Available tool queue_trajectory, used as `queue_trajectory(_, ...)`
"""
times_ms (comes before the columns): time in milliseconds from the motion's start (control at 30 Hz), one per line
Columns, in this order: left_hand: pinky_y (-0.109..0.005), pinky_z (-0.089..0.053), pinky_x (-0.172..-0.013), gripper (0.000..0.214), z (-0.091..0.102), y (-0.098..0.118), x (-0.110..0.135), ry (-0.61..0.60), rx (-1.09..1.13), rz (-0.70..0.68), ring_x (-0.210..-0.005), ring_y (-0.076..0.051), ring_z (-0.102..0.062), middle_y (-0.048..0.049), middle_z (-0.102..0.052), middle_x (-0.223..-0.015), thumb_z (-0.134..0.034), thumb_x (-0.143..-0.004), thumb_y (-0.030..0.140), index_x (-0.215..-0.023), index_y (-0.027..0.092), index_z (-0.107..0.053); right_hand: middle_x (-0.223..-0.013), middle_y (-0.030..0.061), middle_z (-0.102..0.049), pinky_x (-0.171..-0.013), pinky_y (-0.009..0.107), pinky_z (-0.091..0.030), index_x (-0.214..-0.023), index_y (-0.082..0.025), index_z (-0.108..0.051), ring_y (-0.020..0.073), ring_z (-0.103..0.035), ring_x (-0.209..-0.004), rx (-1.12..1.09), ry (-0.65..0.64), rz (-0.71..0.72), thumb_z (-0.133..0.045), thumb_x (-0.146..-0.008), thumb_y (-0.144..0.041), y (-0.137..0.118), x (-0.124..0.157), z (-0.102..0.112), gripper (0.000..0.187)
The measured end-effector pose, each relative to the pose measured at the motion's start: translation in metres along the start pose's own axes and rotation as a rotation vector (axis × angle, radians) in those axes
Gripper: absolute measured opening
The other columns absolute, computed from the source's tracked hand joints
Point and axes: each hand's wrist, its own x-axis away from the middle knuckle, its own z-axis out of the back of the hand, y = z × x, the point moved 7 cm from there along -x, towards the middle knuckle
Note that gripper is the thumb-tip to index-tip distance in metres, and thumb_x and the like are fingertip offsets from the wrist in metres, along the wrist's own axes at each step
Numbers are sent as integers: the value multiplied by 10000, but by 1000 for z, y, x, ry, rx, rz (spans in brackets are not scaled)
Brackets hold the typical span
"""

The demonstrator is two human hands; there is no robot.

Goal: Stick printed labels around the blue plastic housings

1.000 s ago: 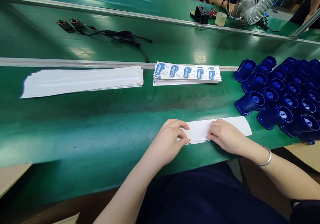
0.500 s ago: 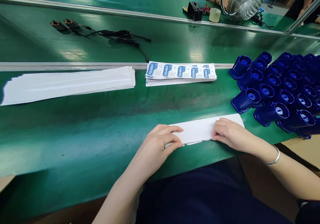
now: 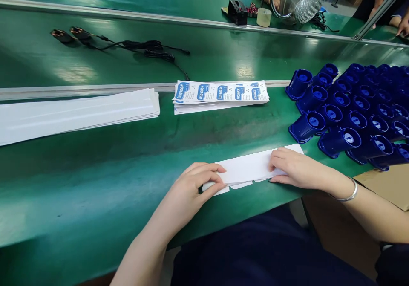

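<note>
Strip (image 3: 246,166), white, on green bench (image 3: 105,179) near front edge. Left hand (image 3: 196,186) pinches its left end; right hand (image 3: 295,169) grips near right end. Printed sheets (image 3: 221,93) behind; blue cup-shaped parts (image 3: 338,140) rightward.

Count two hands (image 3: 194,183) on one white strip (image 3: 246,166), two paper stacks (image 3: 83,111), two black plugs (image 3: 81,33), one silver bracelet (image 3: 354,190), one flexible duct (image 3: 315,0) and over twenty blue cups (image 3: 339,141).

On the bench (image 3: 96,183), a paper strip (image 3: 246,169) lies just right of centre, the left hand (image 3: 194,181) at its left end, the right hand (image 3: 290,166) on its right part. Behind are label sheets (image 3: 228,95); left of these, a paper stack (image 3: 79,113). Cups (image 3: 334,142) stand at right, cords (image 3: 153,45) lie upper left.
</note>
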Motion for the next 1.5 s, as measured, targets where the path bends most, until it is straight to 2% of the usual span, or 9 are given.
queue_trajectory(133,-417,-482,-947,395,1,-6,5,-13,-4,0,-1134,-292,-584,-36,-711,-1191,-510,-924,575,-741,272,-687,-912,66,-608,-815,350,-433,-908,-172,-628,220,-532,-879,-53,-5,-30,-649,-953,-234,8,12,5,80)
queue_trajectory(333,-433,-490,-958,429,18,-21,1,-44,-23,87,-1159,-311,-591,-27,-712,-1200,-526,-879,646,-712,290,-698,-862,58,-607,-764,325,-425,-856,-165,-620,200,-535,-812,-66,54,-34,-563,-1000,-236,5,-3,1,171)
queue_trajectory(433,-447,-492,-965,444,21,-25,0,-48,-18,123,-1156,-321,-598,-28,-719,-1191,-543,-849,678,-692,292,-697,-869,44,-623,-718,296,-420,-844,-169,-629,178,-551,-786,-139,-1,-35,-577,-998,-245,8,-12,0,180)
queue_trajectory(567,-447,-494,-972,461,21,-25,1,-43,-3,135,-1140,-318,-611,-31,-723,-1182,-538,-842,696,-690,293,-702,-835,27,-621,-742,284,-429,-777,-173,-632,168,-564,-799,-200,-86,-8,-626,-960,-192,12,-18,0,184)
queue_trajectory(833,-456,-506,-950,517,22,-26,1,-39,-21,142,-1144,-332,-614,-32,-726,-1179,-514,-812,767,-691,305,-711,-874,54,-646,-737,293,-431,-796,-161,-658,191,-583,-839,-137,-59,-112,-636,-936,-140,16,-22,-2,143)
queue_trajectory(1033,-479,-487,-974,500,20,-28,1,-47,-17,146,-1170,-337,-597,-18,-717,-1203,-513,-816,758,-697,316,-712,-824,33,-608,-833,309,-431,-804,-169,-643,190,-537,-864,-251,-75,-12,-601,-974,-170,8,-15,3,175)
queue_trajectory(1233,-441,-507,-953,473,20,-28,1,-32,-32,140,-1150,-326,-609,-17,-720,-1201,-525,-826,729,-709,313,-717,-801,45,-580,-782,307,-415,-722,-163,-612,193,-519,-813,-99,-92,-87,-616,-948,-132,9,-22,-3,229)
queue_trajectory(1333,-440,-504,-957,472,21,-27,1,-23,-38,130,-1141,-326,-616,-19,-723,-1193,-524,-825,725,-703,310,-713,-864,70,-590,-733,309,-406,-757,-154,-622,201,-512,-806,-23,-57,-125,-599,-965,-169,12,-25,-4,210)
queue_trajectory(1500,-459,-485,-973,452,21,-30,2,-23,-29,149,-1148,-332,-609,5,-721,-1189,-521,-816,714,-679,324,-702,-900,62,-610,-816,324,-428,-887,-159,-640,210,-536,-887,-104,-41,-20,-614,-978,-228,12,-4,7,117)
